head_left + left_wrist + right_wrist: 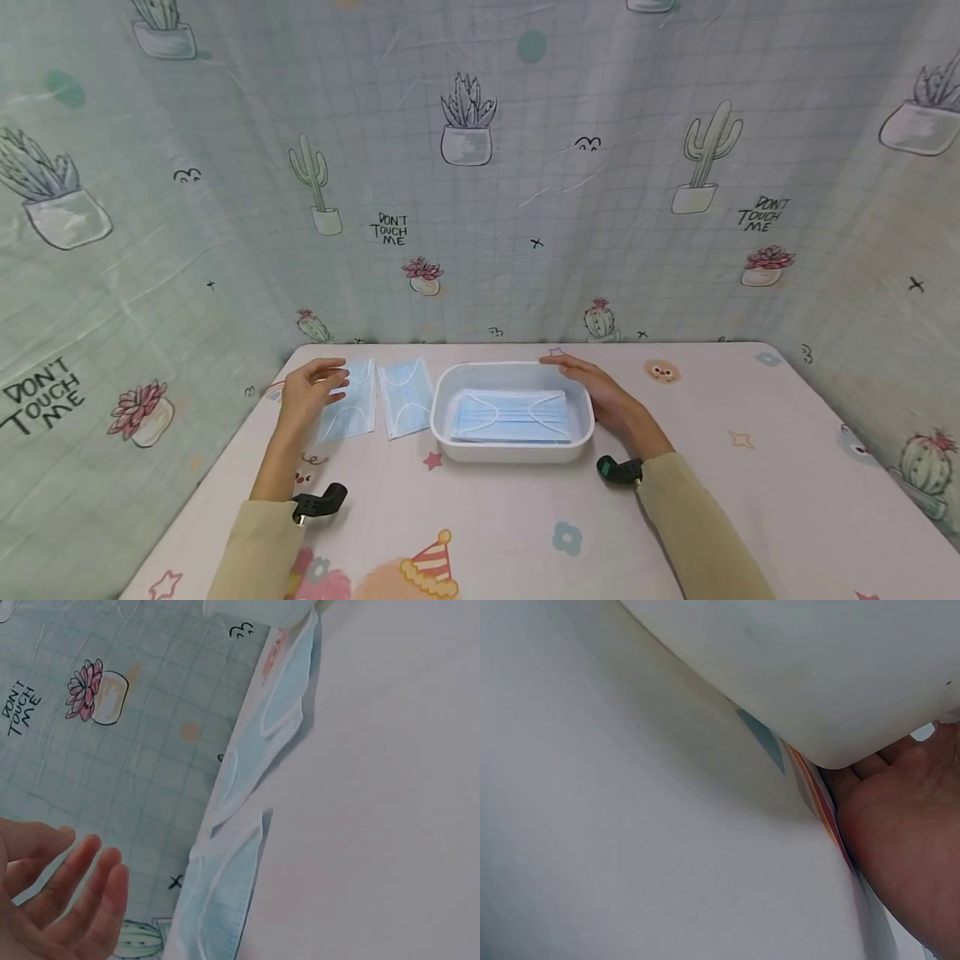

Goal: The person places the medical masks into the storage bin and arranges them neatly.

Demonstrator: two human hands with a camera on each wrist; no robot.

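Note:
A white plastic container (pixel 512 453) stands on the table with blue face masks (pixel 512 416) lying in it. My right hand (pixel 606 398) grips the container's far right corner; in the right wrist view its fingers (pixel 870 766) pass behind the white wall and are partly hidden. Left of the container, two blue masks lie flat side by side, the nearer-to-container mask (pixel 407 396) and the outer mask (pixel 352 404). My left hand (pixel 306 396) hovers by the outer mask's left edge, holding nothing, its fingers loosely bent and apart.
The table (pixel 495 517) has a pale cloth printed with stars, flowers and cartoon shapes. A curtain (pixel 525 208) with cactus prints hangs behind it and along both sides. Each wrist wears a black camera, such as the left wrist camera (pixel 321 502).

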